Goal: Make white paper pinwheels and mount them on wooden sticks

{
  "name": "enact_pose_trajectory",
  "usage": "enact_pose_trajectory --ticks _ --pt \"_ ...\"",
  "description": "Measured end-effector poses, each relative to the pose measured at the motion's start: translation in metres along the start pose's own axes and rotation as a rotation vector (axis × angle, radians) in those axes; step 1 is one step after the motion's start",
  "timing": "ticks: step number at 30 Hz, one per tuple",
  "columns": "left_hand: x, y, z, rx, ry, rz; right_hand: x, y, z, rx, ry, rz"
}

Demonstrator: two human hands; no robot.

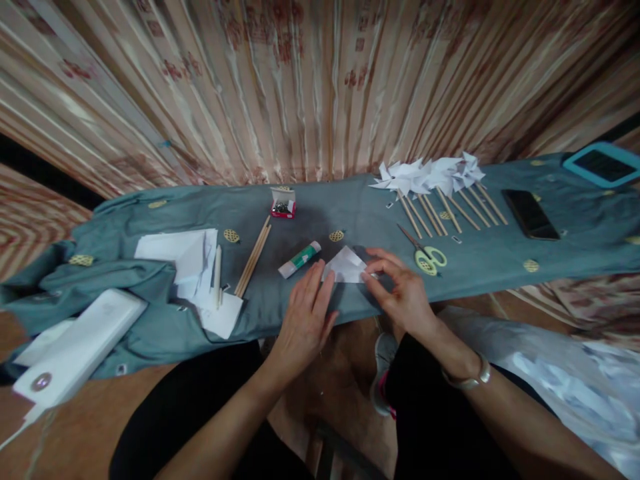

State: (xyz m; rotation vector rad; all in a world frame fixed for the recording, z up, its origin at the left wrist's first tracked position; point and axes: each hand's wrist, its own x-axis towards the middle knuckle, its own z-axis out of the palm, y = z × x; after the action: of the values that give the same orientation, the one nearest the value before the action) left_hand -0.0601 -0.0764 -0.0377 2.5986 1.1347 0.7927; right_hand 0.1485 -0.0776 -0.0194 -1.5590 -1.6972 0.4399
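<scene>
A white sheet of paper [346,267], folded into a triangle with its point away from me, lies at the table's near edge. My left hand [306,313] rests at its left corner, fingers stretched out and touching it. With thumb and fingertips my right hand [400,288] pinches the triangle's right corner. Just left of the paper lies a glue stick [300,259] with a green label. To the right are scissors [426,257] with light green handles, blades pointing away and left.
Paper pinwheels [430,177] on wooden sticks lie back right, near a phone [530,213] and a blue-framed tablet [605,164]. Leftward are a small red box [283,203], loose sticks [253,259], a white pen [217,270], paper sheets [187,250] and a white power bank [83,347].
</scene>
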Motion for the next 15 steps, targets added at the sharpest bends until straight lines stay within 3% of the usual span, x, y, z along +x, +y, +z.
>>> enact_pose_trajectory --ticks 4,15 --pt "0.009 0.002 -0.001 -0.014 0.030 -0.011 -0.008 -0.016 -0.001 -0.051 -0.068 -0.098" --pt "0.025 0.001 -0.003 -0.162 0.129 -0.006 -0.011 -0.013 -0.001 0.080 -0.146 -0.019"
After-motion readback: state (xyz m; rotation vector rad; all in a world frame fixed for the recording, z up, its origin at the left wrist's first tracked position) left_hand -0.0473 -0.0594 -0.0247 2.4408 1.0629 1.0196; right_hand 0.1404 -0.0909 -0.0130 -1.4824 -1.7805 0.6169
